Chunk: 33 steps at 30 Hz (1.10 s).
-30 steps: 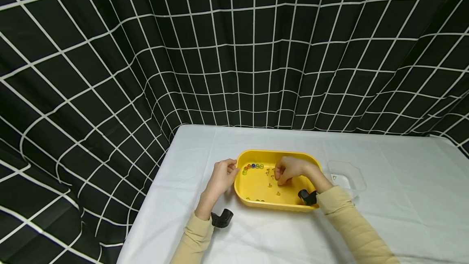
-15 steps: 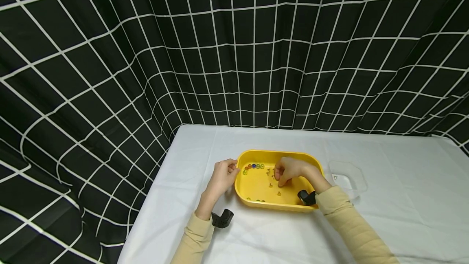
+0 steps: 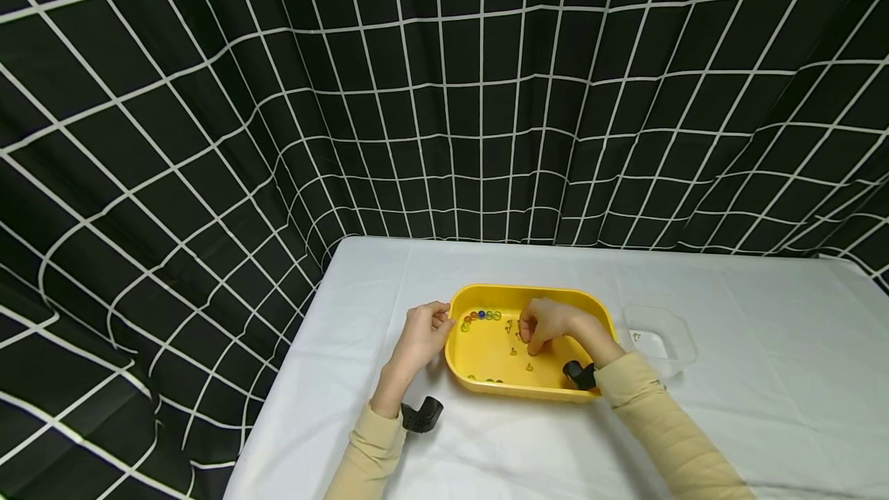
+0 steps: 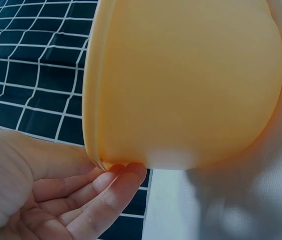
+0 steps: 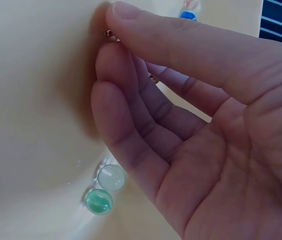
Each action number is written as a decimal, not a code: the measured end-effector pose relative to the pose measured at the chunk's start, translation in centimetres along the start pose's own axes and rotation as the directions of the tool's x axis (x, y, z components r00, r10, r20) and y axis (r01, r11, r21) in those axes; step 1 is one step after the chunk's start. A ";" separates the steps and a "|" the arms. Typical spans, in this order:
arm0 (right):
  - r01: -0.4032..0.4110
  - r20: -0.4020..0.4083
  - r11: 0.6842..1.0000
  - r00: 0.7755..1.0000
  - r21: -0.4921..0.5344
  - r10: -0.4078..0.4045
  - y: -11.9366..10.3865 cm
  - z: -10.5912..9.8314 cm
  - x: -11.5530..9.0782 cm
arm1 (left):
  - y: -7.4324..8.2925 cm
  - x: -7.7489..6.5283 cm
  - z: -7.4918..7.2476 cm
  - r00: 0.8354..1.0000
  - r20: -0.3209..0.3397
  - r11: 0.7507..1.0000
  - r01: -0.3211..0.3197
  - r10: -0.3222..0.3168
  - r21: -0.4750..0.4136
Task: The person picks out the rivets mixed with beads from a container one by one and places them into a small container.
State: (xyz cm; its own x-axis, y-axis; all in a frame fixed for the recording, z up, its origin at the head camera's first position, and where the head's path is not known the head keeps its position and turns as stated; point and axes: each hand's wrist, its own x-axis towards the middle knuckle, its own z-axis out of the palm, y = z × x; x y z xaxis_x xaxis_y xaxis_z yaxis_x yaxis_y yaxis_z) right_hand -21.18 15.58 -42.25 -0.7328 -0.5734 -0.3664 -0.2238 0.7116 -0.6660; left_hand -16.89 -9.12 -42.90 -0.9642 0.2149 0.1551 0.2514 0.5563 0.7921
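A yellow basin (image 3: 531, 390) stands on the white-covered table. My left hand (image 3: 422, 334) pinches its left rim; the left wrist view shows thumb and fingertips on the rim's corner (image 4: 97, 159). Inside the basin, my right hand (image 3: 553, 319) reaches down with fingers bent. Up close, its thumb and fingertip pinch a tiny gold-coloured metal piece (image 5: 110, 34), mostly hidden and too small to identify. Several similar gold pieces (image 3: 514, 351) lie left of that hand. Glass marbles (image 3: 481, 315) line the basin's back-left corner, and two more marbles (image 5: 99, 201) appear below the fingers.
Right of the basin stands a clear plastic container (image 3: 687, 342), with a small metal piece (image 3: 635, 336) visible in it. The white tablecloth (image 3: 778, 376) extends to the right. Behind hangs a black curtain (image 3: 500, 122) with a white grid.
The right hand stays at nearly the same spot in the basin, its wrist shifting slightly left. The left hand keeps its grip on the rim.
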 end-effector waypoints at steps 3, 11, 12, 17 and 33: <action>-0.019 -0.005 1.000 1.000 0.004 0.019 -0.1 0.1 0.0 | 0.0 0.0 0.0 1.000 0.002 1.000 0.003 -0.003 0.000; -0.013 -0.010 1.000 1.000 -0.017 0.013 -0.1 0.1 0.1 | 0.0 0.0 0.0 1.000 0.002 1.000 0.000 0.000 0.000; -0.013 -0.010 1.000 1.000 -0.020 0.013 0.0 0.1 0.1 | 0.0 -0.1 0.0 1.000 0.002 1.000 -0.001 0.001 0.000; -0.005 -0.007 0.999 1.000 -0.034 0.005 0.0 0.0 0.1 | 0.1 0.0 0.0 1.000 0.000 1.000 -0.004 0.004 -0.001; 0.057 -0.012 0.997 0.998 -0.054 -0.058 0.2 -0.1 -0.2 | 0.0 0.0 0.0 1.000 0.006 1.000 0.004 -0.004 0.003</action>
State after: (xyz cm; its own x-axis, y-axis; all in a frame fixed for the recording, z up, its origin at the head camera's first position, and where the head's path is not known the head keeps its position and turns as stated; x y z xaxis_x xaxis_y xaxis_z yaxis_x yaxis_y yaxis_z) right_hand -21.16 15.88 -42.20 -0.7262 -0.6089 -0.3193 -0.2998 0.6984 -0.6499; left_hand -16.89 -9.11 -42.97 -0.9648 0.2170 0.1482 0.2474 0.5599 0.7908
